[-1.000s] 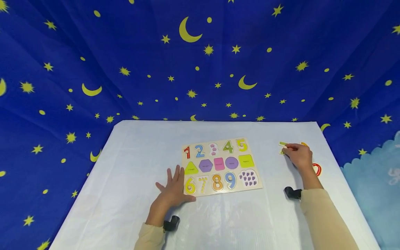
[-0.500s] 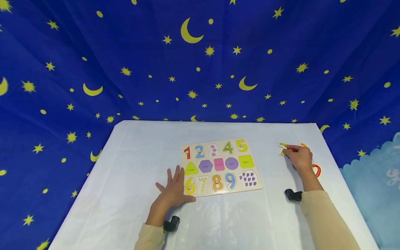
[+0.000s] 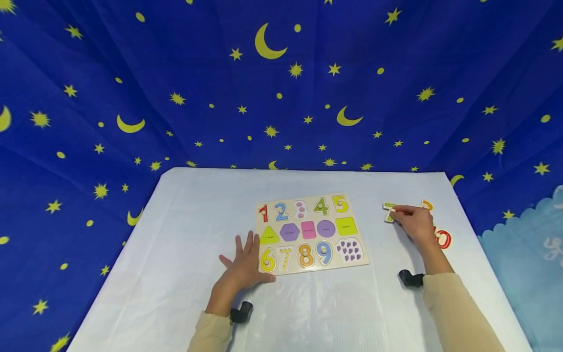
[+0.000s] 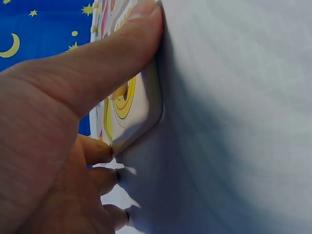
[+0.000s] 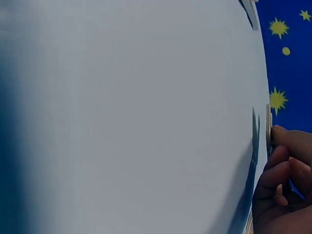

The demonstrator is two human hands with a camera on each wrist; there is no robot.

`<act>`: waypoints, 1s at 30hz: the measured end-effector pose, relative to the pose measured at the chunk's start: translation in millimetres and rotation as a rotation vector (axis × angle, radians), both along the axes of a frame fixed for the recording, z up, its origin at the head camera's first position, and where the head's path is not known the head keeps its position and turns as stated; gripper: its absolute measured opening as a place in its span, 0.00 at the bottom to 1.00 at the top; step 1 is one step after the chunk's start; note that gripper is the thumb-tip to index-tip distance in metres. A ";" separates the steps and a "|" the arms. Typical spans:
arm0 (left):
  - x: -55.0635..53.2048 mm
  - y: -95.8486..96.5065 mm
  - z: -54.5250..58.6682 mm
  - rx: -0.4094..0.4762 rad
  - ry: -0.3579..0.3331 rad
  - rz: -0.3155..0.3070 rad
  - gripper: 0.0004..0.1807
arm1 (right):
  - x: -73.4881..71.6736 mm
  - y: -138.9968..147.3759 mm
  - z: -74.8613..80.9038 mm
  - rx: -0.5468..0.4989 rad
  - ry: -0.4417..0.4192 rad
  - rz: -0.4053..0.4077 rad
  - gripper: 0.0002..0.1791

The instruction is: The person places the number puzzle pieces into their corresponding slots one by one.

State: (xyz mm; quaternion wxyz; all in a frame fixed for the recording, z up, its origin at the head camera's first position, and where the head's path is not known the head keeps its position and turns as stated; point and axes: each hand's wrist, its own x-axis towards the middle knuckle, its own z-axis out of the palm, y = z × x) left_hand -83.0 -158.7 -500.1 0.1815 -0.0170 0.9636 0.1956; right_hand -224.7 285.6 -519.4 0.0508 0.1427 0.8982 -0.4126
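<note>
My right hand (image 3: 415, 224) pinches a green number 7 puzzle piece (image 3: 389, 206) by its knob, right of the puzzle board (image 3: 333, 216). In the right wrist view the piece (image 5: 268, 124) shows edge-on at the fingertips. My left hand (image 3: 241, 266) lies at the board's lower left corner with fingers spread; in the left wrist view the thumb (image 4: 122, 44) reaches along the near edge. Knobbed number pieces fill several slots; the slots for 3, 7 and 10 show printed pictures.
Beyond and beside my right hand lie an orange piece (image 3: 427, 204) and a red piece (image 3: 448, 239), both partly hidden. A white cover spreads over the table (image 3: 198, 210). Blue cloth (image 3: 303, 88) with stars and moons hangs behind and at the sides.
My right hand has shifted left with the green 7, which now sits further from the other loose pieces. More of the red piece shows. My left hand stays put.
</note>
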 end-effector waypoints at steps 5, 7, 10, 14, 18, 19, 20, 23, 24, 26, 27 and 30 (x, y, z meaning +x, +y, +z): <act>-1.8 0.6 0.3 0.005 -0.005 0.004 0.68 | -0.5 -6.1 1.6 -0.002 0.010 0.015 0.24; -2.5 0.8 0.3 0.006 -0.009 0.006 0.68 | -0.8 -8.4 2.1 -0.007 0.019 0.018 0.24; -3.2 0.9 -0.3 0.005 -0.007 0.002 0.68 | 0.0 -11.5 2.2 -0.011 0.031 0.022 0.24; -2.3 1.1 -2.1 0.004 -0.001 0.003 0.68 | 4.0 -15.8 1.6 -0.017 0.034 0.053 0.25; 0.6 1.5 -3.7 -0.007 -0.015 0.009 0.68 | 8.6 -22.3 0.9 -0.030 0.016 0.117 0.26; 1.0 1.5 -4.3 -0.011 -0.017 0.008 0.69 | 9.5 -24.1 1.0 -0.031 0.016 0.127 0.26; 1.3 1.4 -4.8 -0.011 -0.015 0.007 0.69 | 10.4 -26.2 1.3 -0.033 0.022 0.136 0.26; 1.1 0.8 -5.7 -0.004 0.004 0.000 0.68 | 12.2 -31.4 2.6 -0.037 0.036 0.135 0.24; 1.0 0.5 -5.9 -0.005 0.007 -0.004 0.68 | 12.8 -32.9 3.1 -0.038 0.034 0.136 0.24; 0.9 -0.4 -5.6 0.000 0.008 -0.005 0.69 | 14.6 -36.4 4.0 -0.050 0.021 0.139 0.25; 0.8 -0.8 -5.2 0.003 0.009 -0.005 0.69 | 15.4 -38.1 4.4 -0.057 0.012 0.140 0.25; 0.5 -2.2 -4.6 0.001 0.005 -0.007 0.69 | 17.6 -43.0 5.7 -0.065 0.012 0.149 0.26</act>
